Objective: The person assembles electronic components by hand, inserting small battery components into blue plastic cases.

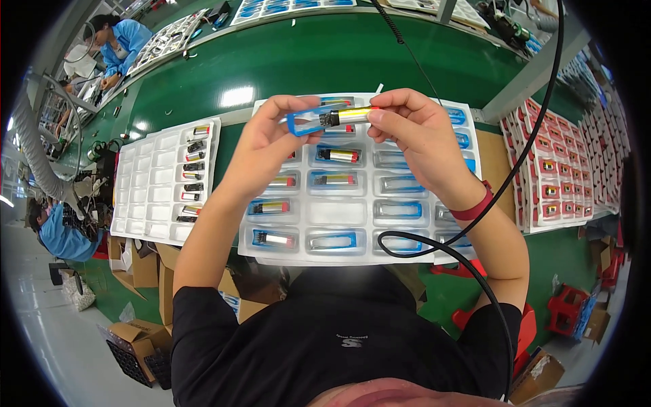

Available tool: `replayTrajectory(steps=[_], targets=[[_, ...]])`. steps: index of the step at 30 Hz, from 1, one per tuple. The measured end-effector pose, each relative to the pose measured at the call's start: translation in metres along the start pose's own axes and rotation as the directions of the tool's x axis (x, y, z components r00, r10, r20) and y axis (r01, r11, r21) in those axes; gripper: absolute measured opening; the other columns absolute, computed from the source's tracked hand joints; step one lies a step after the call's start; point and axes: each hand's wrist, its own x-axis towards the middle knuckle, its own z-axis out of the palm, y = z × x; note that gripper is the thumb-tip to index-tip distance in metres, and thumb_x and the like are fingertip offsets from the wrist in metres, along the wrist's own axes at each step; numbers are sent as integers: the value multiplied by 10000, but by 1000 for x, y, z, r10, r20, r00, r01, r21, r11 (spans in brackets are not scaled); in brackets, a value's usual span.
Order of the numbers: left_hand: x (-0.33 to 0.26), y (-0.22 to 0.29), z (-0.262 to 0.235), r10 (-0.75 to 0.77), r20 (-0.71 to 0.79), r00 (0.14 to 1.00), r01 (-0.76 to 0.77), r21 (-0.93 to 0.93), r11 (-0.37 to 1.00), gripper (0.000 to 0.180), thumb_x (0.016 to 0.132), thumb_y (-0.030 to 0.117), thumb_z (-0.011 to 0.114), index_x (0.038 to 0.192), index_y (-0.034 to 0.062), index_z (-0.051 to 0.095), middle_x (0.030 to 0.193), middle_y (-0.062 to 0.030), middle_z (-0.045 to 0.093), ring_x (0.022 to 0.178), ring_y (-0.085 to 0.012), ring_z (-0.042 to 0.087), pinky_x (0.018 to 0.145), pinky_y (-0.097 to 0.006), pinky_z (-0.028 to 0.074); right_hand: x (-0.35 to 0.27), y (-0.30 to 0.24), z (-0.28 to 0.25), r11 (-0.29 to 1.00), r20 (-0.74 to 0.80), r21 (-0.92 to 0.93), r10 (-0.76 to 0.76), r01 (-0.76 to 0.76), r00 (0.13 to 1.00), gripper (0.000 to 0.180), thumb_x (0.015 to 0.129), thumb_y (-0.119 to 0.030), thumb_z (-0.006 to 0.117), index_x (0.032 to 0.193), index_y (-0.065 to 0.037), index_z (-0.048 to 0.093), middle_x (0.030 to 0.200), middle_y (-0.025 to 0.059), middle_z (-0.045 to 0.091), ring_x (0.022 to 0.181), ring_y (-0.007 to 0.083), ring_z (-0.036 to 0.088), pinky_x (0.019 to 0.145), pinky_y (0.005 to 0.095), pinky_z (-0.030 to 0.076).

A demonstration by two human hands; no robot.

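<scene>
Over a white compartment tray (336, 212), both my hands are raised close together. My left hand (266, 142) pinches a translucent blue plastic shell (298, 125) between thumb and fingers. In my right hand (419, 129) is a silver and yellow cylindrical battery assembly (351, 116) with a black end, gripped by its red tip. The black end meets or overlaps the shell; how far it sits inside I cannot tell. Several tray pockets below hold blue shells, some of them with a similar assembly (272, 239) inside. My hands hide part of the tray's far rows.
Left stands another white tray (152, 183) with small parts along its right column. Stacked filled trays (549, 169) are at the right. A black cable (498, 197) loops past my right arm. Across the green table (237, 68), a person in blue (129, 41) works.
</scene>
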Motion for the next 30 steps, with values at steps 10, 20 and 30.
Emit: replayTrajectory(steps=[10,20,30], targets=[[7,-1,22,-56,65,996,64,-135,989,475,960,-43,571,1420,9,466,1331,-125,594,1145,-171,623,1030,-319,502,6,10,9,985,-77,-153,-87,74,993,198,932,-20,718,1118,14,661,1032,72,713,948,118,678,861,245,541],[10,-10,19,-70,67,995,78,-122,990,487,964,-32,587,1439,3,487,1288,-111,624,1140,-156,630,1019,-300,502,7,14,6,978,-91,-189,-104,86,990,183,937,-26,716,1110,13,668,1037,75,717,963,116,678,863,245,536],[6,-13,17,-81,56,995,89,-165,982,490,978,21,625,1444,-2,476,1311,-114,609,1176,-162,616,1036,-307,497,7,14,6,984,-81,-161,-92,78,992,190,942,-38,715,1118,12,664,1038,62,709,968,109,667,867,245,534]])
